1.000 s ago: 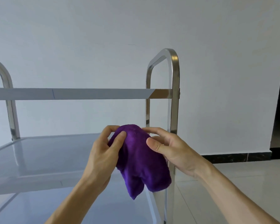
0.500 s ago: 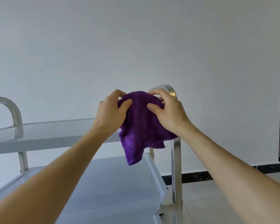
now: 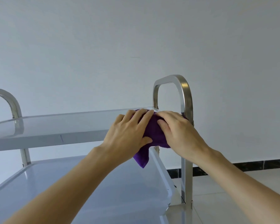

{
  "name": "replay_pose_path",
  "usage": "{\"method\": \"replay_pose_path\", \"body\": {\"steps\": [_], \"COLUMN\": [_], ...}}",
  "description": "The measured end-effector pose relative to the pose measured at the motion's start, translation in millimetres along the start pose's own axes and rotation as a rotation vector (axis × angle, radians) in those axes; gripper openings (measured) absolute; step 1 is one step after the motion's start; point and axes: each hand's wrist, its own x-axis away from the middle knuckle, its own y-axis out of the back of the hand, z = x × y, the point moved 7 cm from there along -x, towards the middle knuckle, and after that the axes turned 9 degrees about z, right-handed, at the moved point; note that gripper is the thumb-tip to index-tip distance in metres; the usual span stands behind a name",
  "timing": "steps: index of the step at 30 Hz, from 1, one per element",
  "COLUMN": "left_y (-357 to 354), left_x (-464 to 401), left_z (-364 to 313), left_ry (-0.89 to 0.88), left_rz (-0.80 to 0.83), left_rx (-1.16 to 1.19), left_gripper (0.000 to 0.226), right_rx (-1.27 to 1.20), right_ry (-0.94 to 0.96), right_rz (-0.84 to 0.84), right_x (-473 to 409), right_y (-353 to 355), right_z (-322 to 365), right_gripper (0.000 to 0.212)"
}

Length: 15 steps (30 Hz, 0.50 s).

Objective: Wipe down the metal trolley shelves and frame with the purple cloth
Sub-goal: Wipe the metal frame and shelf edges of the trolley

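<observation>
Cloth (image 3: pixel 153 131) sits bunched on the right end of the top shelf (image 3: pixel 58 126), at 3 o'clock from shelf centre, right up against the frame upright (image 3: pixel 187 101). Both hands on it: left hand (image 3: pixel 128 135) lies flat, fingers spread and fairly straight, pressing down, thumb tucked at the near edge. Right hand (image 3: pixel 176 128) covers the other half, fingers lightly curved over the wad. No real grip there, more a press than a pinch.

Risks as I read them:
- One corner of the cloth hangs off the near edge at 6 o'clock toward the lower shelf (image 3: pixel 87 183). Push toward 9 o'clock with flat palms only and the wad likely unrolls or drags out from under the hands.
- Bunched cloth means patchy contact, so streaks are likely.
- The shelf-to-upright joint at 3 o'clock looks tight; knuckles may knock the upright, and that corner could get skipped.
- Two-handed pressing at one end could roll or tip the trolley; wheels not visible, can't tell.
</observation>
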Motion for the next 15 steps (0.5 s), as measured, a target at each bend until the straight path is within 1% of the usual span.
{"method": "replay_pose_path", "body": {"steps": [3, 6, 10, 12, 15], "left_y": [3, 8, 9, 7, 5], "left_x": [17, 42, 69, 68, 50], "left_z": [18, 53, 86, 85, 62], "left_ry": [-0.018, 0.039, 0.102, 0.094, 0.058], "left_rz": [0.001, -0.007, -0.057, -0.085, -0.132], "left_rx": [0.015, 0.031, 0.007, 0.003, 0.015], "left_gripper": [0.074, 0.072, 0.068, 0.064, 0.063], "right_rx": [-0.023, 0.003, 0.122, 0.158, 0.122], "right_ry": [0.038, 0.096, 0.174, 0.184, 0.152], "right_rz": [-0.016, 0.025, 0.058, 0.059, 0.069], "right_x": [-7, -22, -33, -33, -27], "right_y": [-9, -32, -58, -57, -41], "right_z": [18, 49, 82, 82, 59], "right_gripper": [0.029, 0.031, 0.032, 0.033, 0.034]}}
